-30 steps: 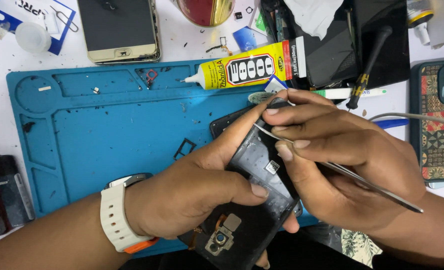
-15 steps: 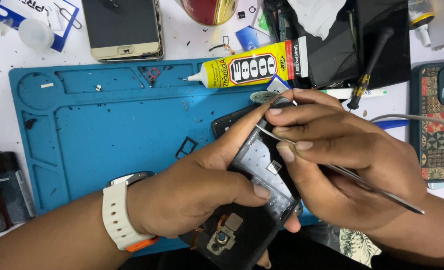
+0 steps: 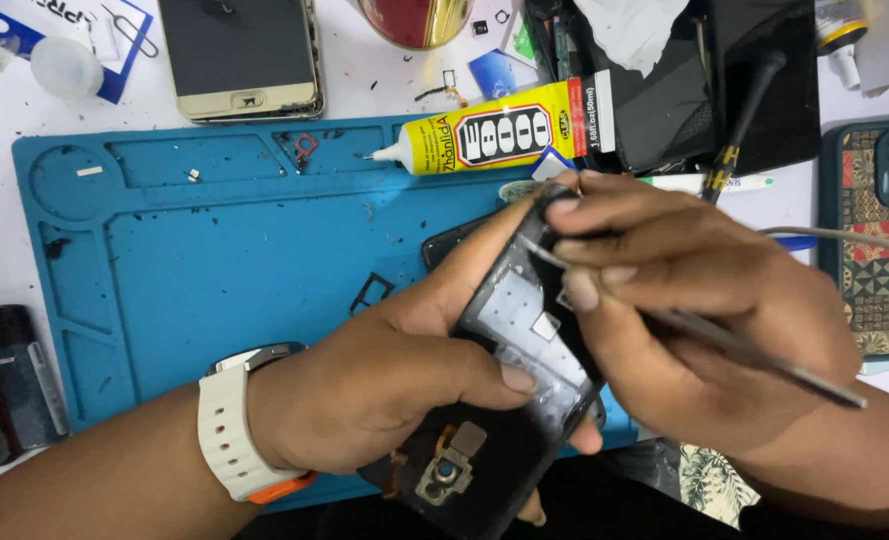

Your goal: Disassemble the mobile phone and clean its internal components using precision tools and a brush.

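Left hand (image 3: pixel 374 385): fingers clamped round phone frame (image 3: pixel 509 350), raised over blue mat (image 3: pixel 214 270) | right hand (image 3: pixel 704 310): fingers pinched on metal tool (image 3: pixel 744 345) against frame | risk: tip skidding, gouging frame if pressed hard.

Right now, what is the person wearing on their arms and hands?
Both arms are bare, with no sleeves or gloves showing. The left hand has a smartwatch on its wrist, with a chunky white band with small holes, an orange edge underneath and a silvery case. The right hand wears nothing: no ring, no watch. The fingernails are short and plain.
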